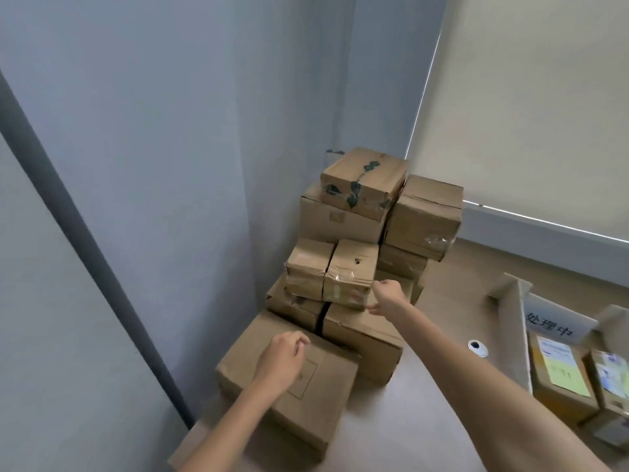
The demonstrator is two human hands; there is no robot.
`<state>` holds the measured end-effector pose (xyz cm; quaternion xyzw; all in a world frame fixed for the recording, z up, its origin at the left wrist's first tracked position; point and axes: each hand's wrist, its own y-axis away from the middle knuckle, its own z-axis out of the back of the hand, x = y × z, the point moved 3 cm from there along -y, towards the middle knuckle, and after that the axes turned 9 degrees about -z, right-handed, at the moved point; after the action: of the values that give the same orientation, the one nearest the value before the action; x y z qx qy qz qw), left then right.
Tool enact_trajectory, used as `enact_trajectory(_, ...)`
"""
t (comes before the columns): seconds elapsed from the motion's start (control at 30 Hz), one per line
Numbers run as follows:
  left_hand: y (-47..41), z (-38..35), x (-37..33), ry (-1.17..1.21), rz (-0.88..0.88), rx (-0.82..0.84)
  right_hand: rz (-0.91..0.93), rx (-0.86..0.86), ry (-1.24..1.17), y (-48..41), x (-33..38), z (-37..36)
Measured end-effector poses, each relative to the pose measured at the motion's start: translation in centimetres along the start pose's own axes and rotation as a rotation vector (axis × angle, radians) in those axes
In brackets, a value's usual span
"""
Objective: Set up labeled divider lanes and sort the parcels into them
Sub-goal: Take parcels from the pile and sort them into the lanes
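A pile of several brown cardboard parcels point(354, 226) stands in the room's corner. My right hand point(386, 296) reaches to the right side of a small taped parcel point(350, 270) in the middle of the pile, fingers partly curled and touching its edge. My left hand point(282, 357) hovers, loosely curled and holding nothing, over a large flat parcel point(306, 396) at the front. At the right stands a cardboard divider point(510, 328) with a white label point(551, 318) bearing Chinese characters, and labelled parcels point(558, 373) lie in the lane behind it.
Blue-grey walls close the corner at left and behind the pile. A pale roller blind point(531, 107) covers the window at the right. A small white round object point(477, 347) lies on the light floor surface point(425, 420) between the pile and the divider.
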<state>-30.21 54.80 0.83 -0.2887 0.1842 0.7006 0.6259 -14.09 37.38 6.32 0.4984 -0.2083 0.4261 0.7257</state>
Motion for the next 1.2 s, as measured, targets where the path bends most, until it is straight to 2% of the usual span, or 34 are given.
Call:
enact_trajectory(0.27,-6.2,-0.3,3.4,0.092,-0.040,0.077,-0.216,0.005,-0.316,-4.9,1.4,-5.1)
enact_trajectory(0.43,-7.8,-0.8,3.5,0.192,-0.070,0.102,-0.217,-0.008,-0.525,-6.2,0.8,-5.4)
enact_trajectory(0.57,-9.3,-0.4,2.2,0.340,-0.053,0.077,-0.220,0.116,-0.751,-4.1,0.4,-3.1)
enact_trajectory(0.7,-11.4,0.7,-0.4,0.613,0.052,0.000,-0.137,0.309,-0.828,-0.5,-1.2,0.2)
enact_trajectory(0.77,-12.1,0.8,-2.4,0.830,0.134,0.088,-0.075,0.349,-0.756,1.5,-2.2,1.9)
enact_trajectory(0.83,-12.2,0.5,-4.9,1.087,0.183,0.314,-0.019,0.368,-0.698,3.5,-3.2,3.4)
enact_trajectory(0.9,-11.7,0.1,-7.4,1.274,0.150,0.540,0.015,0.369,-0.618,5.2,-4.3,4.9)
enact_trajectory(0.97,-11.0,-0.4,-9.5,1.390,0.048,0.654,0.031,0.313,-0.518,6.6,-5.3,6.3)
enact_trajectory(1.03,-10.4,-1.1,-11.2,1.381,-0.003,0.647,0.082,0.139,-0.438,7.6,-6.1,7.8)
enact_trajectory(1.13,-9.7,-2.2,-13.4,1.222,-0.036,0.495,0.235,-0.273,-0.370,9.4,-6.8,10.5)
enact_trajectory(1.2,-9.2,-2.8,-14.8,1.109,-0.112,0.379,0.310,-0.267,-0.374,10.5,-7.2,11.2)
